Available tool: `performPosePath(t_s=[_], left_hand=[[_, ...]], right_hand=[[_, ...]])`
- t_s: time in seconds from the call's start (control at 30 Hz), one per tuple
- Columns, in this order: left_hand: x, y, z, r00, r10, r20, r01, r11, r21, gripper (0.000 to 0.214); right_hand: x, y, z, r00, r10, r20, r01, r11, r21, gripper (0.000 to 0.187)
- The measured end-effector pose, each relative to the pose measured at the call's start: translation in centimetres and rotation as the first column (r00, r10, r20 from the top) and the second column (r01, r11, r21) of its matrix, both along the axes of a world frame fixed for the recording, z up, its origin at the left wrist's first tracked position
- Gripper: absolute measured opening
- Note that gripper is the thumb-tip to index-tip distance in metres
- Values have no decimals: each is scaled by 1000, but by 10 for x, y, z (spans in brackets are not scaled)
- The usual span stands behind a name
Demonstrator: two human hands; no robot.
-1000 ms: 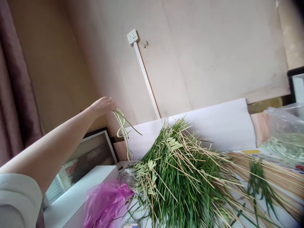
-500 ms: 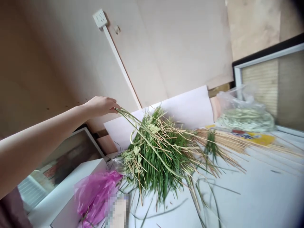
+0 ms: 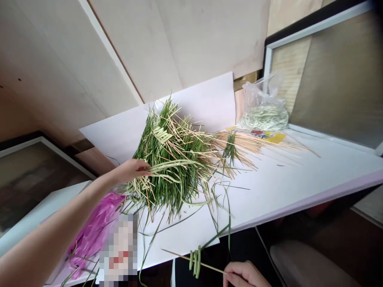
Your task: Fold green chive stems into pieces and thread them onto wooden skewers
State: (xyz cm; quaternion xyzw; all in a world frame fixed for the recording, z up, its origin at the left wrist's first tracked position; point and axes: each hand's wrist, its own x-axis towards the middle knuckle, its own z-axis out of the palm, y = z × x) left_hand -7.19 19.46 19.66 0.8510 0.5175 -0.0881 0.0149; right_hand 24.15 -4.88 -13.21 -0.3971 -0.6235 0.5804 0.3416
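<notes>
My left hand [image 3: 134,169] is closed around the ends of several long green beans [image 3: 176,163], which trail to the right over a heap of thin dark green leaves and skewers [image 3: 170,139]. Low in the picture, my right hand [image 3: 243,275] pinches the end of a thin bamboo skewer [image 3: 213,269]. Several short bean pieces [image 3: 196,261] are threaded crosswise near the middle of that skewer, in front of the table's edge. A folded row of bean pieces [image 3: 162,134] on skewers lies on top of the heap.
Loose bamboo skewers [image 3: 239,141] spread right of the heap, beside a yellow wrapper [image 3: 273,137]. A clear plastic bag [image 3: 265,113] of pale green contents stands behind. A pink plastic bag [image 3: 95,223] lies at left on the white table [image 3: 287,179]. Loose leaf strands hang over the front edge.
The view has turned downward and to the right. My left hand has lowered the long beans over the heap. My right hand has come into view with the skewer of bean pieces.
</notes>
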Motion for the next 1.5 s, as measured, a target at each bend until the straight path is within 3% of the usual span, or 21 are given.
performPosePath(t_s=[0.13,0.33,0.7,0.9,1.03,1.2,1.3,1.4,1.5], left_hand=[[-10,-1,-37,998,30,60,-33,998,57,38],[-15,-9,-71,990,68,125,-85,987,136,28],[32,-92,-142,977,43,208,-89,973,213,22],[42,-114,-156,968,-15,251,-89,913,398,30],[38,-126,-165,952,-52,301,-91,891,444,28],[35,-152,-184,907,-62,417,-133,896,423,30],[37,-169,-191,881,-77,466,-105,930,352,27],[37,-180,-193,846,-110,521,-46,960,277,20],[28,-184,-189,824,-81,560,-108,949,296,18]], right_hand=[[3,-4,5,999,11,34,-10,1000,-17,69],[5,-5,7,993,40,111,-34,998,-50,73],[5,-8,10,986,49,159,-41,998,-52,85],[5,-11,3,983,39,179,-31,998,-48,82],[5,-11,1,983,77,169,-70,997,-45,68],[7,-10,4,981,109,164,-109,994,-6,56],[7,-11,4,977,116,177,-120,993,10,52],[7,-13,-2,971,89,220,-105,993,62,50],[7,-16,-12,966,61,250,-92,989,115,49]])
